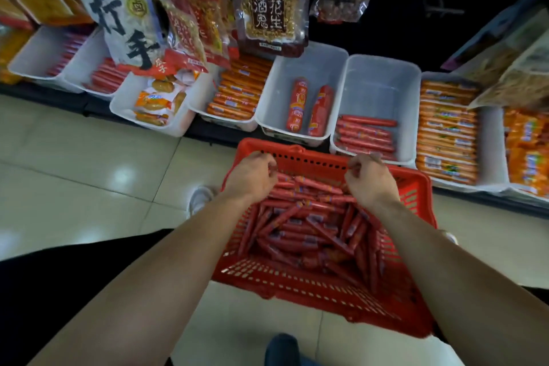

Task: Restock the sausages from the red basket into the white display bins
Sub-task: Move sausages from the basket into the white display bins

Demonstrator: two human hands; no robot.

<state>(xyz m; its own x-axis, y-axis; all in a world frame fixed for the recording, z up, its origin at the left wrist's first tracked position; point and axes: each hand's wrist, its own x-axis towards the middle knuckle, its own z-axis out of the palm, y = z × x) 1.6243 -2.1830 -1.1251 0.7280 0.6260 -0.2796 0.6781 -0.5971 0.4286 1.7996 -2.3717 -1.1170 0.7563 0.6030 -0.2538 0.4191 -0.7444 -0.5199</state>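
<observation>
Red basket (323, 285) holds loose sausages (300, 226): light, slick, firm sticks. Left hand (252, 177) and right hand (370, 180) curl closed among them, contents unclear; gather bundles mid-length.

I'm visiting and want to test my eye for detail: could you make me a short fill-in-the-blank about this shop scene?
1. Both hands reach into a basket coloured ____.
2. The bin just beyond the left hand holds ____ thick sausages.
3. The thin sausages in the basket lie in a ____ heap, not in rows.
4. The bin beyond the right hand has its sausages stacked at the ____ end.

Missing words: red; two; jumbled; near
</observation>
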